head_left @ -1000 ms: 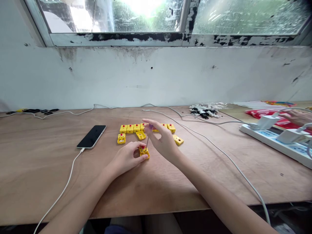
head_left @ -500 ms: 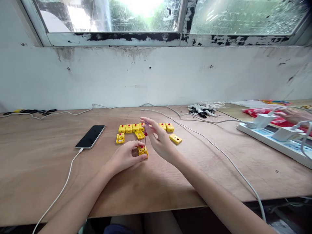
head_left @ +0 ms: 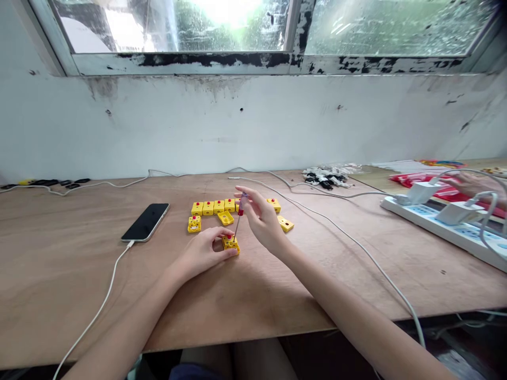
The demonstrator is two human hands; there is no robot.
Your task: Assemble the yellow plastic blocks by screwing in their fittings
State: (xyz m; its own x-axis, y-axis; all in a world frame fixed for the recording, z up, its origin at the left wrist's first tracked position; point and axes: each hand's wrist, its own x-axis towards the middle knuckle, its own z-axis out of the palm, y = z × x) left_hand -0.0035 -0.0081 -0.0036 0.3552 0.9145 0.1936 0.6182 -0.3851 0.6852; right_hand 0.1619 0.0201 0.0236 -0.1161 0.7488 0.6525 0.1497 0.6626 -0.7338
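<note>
L hand [head_left: 200, 252] grips small yellow plastic block [head_left: 230, 244] on table [head_left: 79, 274], thumb + fingers round its sides; block lies flat, red dot on top. R hand [head_left: 261, 221] pinches thin screwdriver [head_left: 240, 207] by red handle, shaft tilted down, tip at top of block, can't tell if it's in a screw. Other yellow blocks [head_left: 208, 208] just beyond, mostly in a row, red dots up. Open yellow shell [head_left: 225, 218] lies just below row, lone yellow block [head_left: 285, 224] angled off to R, apart.
</note>
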